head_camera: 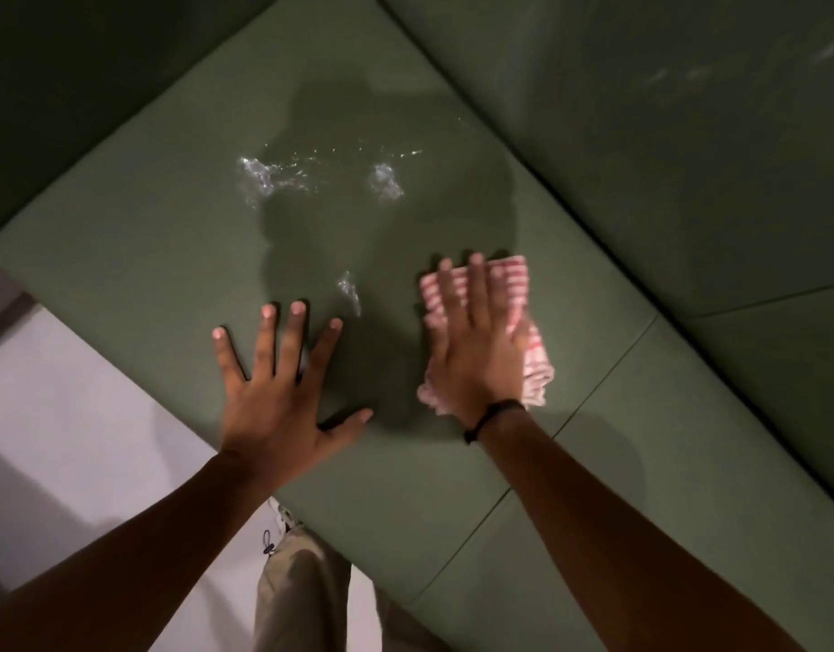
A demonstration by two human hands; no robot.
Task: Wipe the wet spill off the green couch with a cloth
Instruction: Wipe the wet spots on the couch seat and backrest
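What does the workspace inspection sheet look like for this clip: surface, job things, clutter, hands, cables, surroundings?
Surface: green couch seat cushion, with a seam to the right.
Job's things: red-and-white striped cloth lying flat on the seat; wet spill a dark patch with shiny droplets, mostly unwiped.
Clutter: nothing seen.
Hands: right hand pressed flat on the cloth, blurred, black band at the wrist; left hand spread flat on the cushion, holding nothing.
Cables: nothing seen.
Surroundings: pale floor at left; the person's beige trousers below.
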